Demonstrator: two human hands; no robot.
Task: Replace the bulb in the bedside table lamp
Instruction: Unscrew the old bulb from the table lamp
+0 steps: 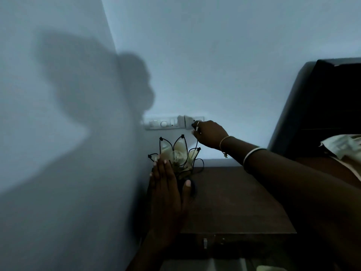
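Note:
A small lamp [180, 151] with a black wire frame and pale petal-shaped panels stands at the back left corner of the bedside table [234, 202]. A clear bulb [176, 154] sits in its middle, unlit. My left hand [168, 190] wraps around the lamp's lower part, thumb on the near side. My right hand [209, 134] is up at the wall switch plate [172, 123], its fingers pinched on the lamp's black plug [194, 125] at the plate's right end. The black cord [196, 144] hangs from that hand toward the lamp.
The room is dim. Walls meet in a corner just left of the lamp, with my shadow on them. A dark headboard [322, 106] rises at the right. The table's front has a drawer with a small metal latch [205, 243].

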